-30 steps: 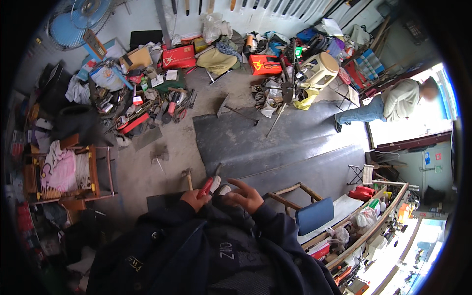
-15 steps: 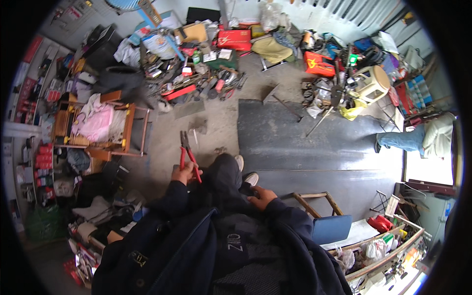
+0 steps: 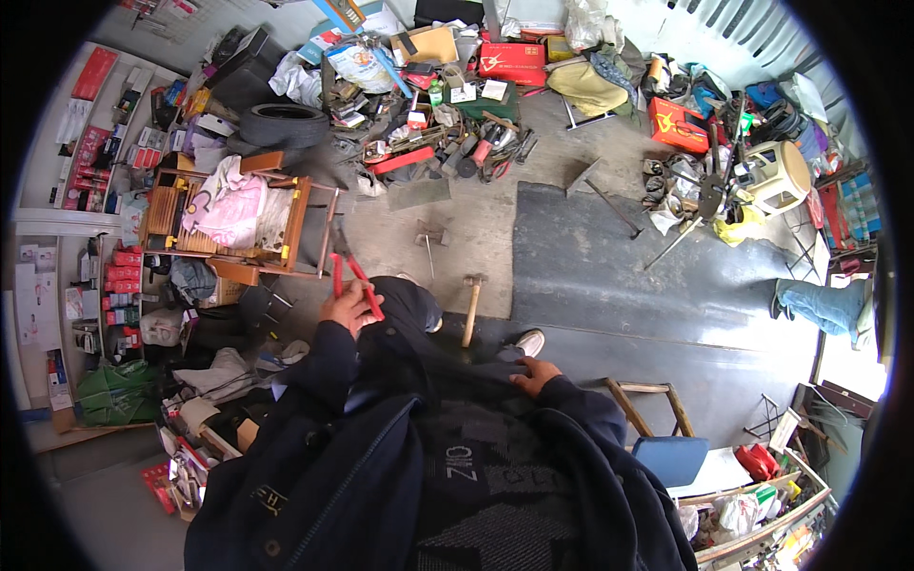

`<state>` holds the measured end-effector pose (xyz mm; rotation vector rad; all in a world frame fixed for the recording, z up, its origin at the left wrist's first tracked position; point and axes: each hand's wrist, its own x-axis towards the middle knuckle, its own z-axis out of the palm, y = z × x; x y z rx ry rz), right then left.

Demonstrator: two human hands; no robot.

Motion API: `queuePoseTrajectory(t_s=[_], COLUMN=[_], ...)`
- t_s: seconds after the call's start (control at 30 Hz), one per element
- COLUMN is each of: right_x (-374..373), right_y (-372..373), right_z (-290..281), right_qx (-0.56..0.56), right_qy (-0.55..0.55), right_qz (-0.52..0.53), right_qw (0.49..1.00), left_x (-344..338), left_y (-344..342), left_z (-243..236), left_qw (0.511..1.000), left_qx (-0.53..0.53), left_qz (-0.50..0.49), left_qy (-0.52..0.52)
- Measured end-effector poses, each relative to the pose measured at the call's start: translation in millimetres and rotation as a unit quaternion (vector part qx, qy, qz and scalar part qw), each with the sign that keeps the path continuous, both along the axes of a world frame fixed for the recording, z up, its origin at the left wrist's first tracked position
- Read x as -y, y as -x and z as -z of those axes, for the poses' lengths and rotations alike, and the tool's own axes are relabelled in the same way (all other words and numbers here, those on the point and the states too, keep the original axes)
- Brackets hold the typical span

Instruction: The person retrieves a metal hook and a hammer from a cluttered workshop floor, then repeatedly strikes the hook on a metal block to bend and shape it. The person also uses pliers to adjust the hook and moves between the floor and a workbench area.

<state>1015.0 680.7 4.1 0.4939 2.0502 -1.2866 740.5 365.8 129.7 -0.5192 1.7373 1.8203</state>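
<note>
My left hand [image 3: 352,309] is closed around the red handles of a pair of pliers [image 3: 337,273]. Their dark jaws point up and away from me, over the floor beside a wooden chair frame. My right hand [image 3: 536,378] is low beside my right thigh, its fingers curled in against dark cloth. Whatever they grip, if anything, is hidden. A hammer [image 3: 471,311] with a pale wooden handle stands out on the floor between my feet, its head away from me. Farther off lies a small metal piece with a thin rod [image 3: 429,246].
A wooden chair [image 3: 297,224] bearing pink cloth is at left, near tyres [image 3: 284,126] and stocked shelves. Tools and boxes heap along the far wall. A dark mat [image 3: 628,257] covers the right floor. A stool [image 3: 670,455] stands near my right; another person's leg [image 3: 819,306] shows far right.
My view has shifted, so the room sits farther right and the hammer shows between my feet. My feet have moved apart. The pliers stay in my left hand.
</note>
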Motion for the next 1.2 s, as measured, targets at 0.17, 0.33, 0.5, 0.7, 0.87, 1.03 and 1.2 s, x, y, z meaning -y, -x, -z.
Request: queuePoseTrajectory(t_s=[0.17, 0.33, 0.5, 0.7, 0.87, 1.03, 1.2], right_x=[23.6, 66.6, 139.7, 219.1, 214.3, 168.1, 147.8], right_y=[32.5, 82.1, 145.5, 192.7, 201.3, 233.8, 259.9], right_z=[22.8, 51.9, 60.2, 66.9, 126.1, 255.8, 350.3], right_qx=[-0.012, 0.019, 0.066, 0.112, 0.068, 0.059, -0.005], right_qy=[0.026, 0.028, -0.003, 0.040, 0.027, -0.010, 0.029], right_qz=[0.019, 0.051, 0.058, 0.109, 0.144, 0.149, 0.196], right_qw=[0.999, 0.998, 0.996, 0.987, 0.987, 0.987, 0.980], left_x=[-4.3, 12.2, 55.8, 97.4, 95.1, 63.7, 45.1], left_y=[19.8, 77.3, 147.6, 214.7, 246.5, 224.2, 188.3], left_z=[18.6, 66.5, 122.2, 197.9, 292.8, 394.1, 479.7], left_qw=[0.993, 0.982, 0.980, 0.985, 0.981, 0.988, 0.963], left_qx=[0.016, 0.038, 0.025, 0.069, 0.033, 0.035, 0.052], left_qz=[0.105, 0.175, 0.181, 0.130, 0.162, 0.149, 0.248], left_qy=[0.054, 0.065, 0.073, 0.094, 0.101, 0.021, 0.088])
